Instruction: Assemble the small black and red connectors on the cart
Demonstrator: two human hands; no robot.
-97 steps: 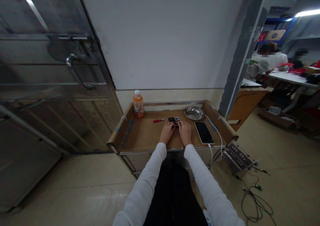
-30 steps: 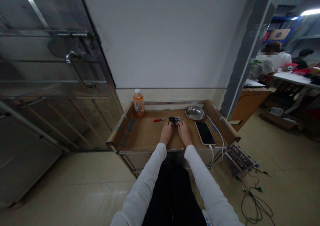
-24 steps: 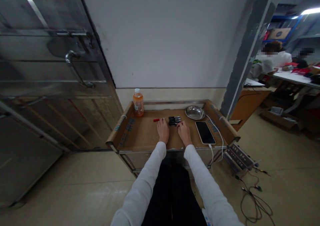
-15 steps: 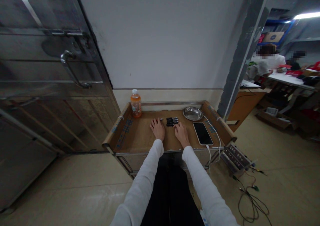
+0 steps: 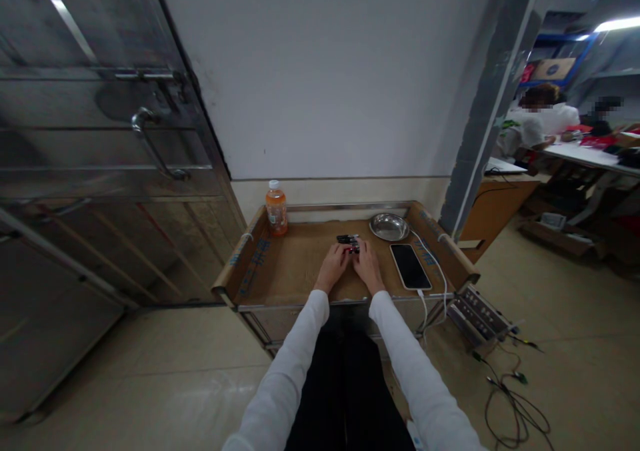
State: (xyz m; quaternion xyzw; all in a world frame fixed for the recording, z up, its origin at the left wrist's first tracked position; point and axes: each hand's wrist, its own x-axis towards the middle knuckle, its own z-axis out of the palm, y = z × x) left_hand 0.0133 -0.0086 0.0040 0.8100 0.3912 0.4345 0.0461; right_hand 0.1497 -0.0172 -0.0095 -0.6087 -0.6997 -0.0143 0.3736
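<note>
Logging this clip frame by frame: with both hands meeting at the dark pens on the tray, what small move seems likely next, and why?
Probably setting the red piece down against the black pens: both the left hand and right hand meet there, with something red between the fingertips. Who grips it is too small to tell.

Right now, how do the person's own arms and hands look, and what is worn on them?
Both arms are covered by long white sleeves that end at the wrists. The left hand and right hand are bare: no gloves, and no rings, watch or markings can be made out at this size.
</note>
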